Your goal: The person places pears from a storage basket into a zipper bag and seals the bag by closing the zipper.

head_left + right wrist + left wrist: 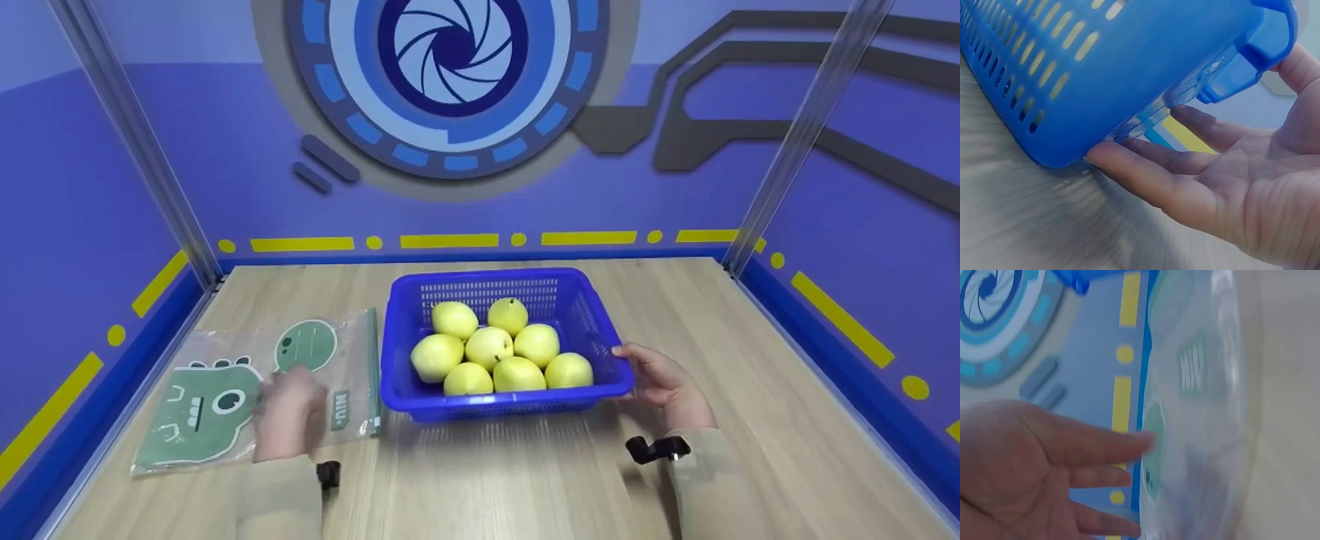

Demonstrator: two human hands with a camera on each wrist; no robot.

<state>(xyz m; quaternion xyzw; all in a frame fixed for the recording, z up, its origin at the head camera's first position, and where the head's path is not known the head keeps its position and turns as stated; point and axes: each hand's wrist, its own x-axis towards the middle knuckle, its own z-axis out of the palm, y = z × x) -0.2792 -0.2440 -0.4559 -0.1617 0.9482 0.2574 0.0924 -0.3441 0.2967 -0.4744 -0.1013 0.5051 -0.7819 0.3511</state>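
Note:
A blue plastic basket (501, 405) stands mid-table, holding several yellow-green pears (489, 346). At its right end my right hand (664, 382) grips it, thumb over the rim and fingers against the outer wall, as the right wrist view of the hand (1230, 163) shows. To the left of the basket lies a clear zip bag (349, 337) with green monster prints. My left hand (291, 411), blurred, is over the bag's lower middle. In the left wrist view its thumb and fingers (1100, 447) are extended beside the bag's film (1207, 410); whether they touch it I cannot tell.
The wood-grain table (510, 480) is bounded by blue-purple panels (465, 210) with yellow dashes at the back and both sides. Metal corner posts (810, 127) rise at the back left and back right. Dark camera mounts (658, 448) sit at the wrists.

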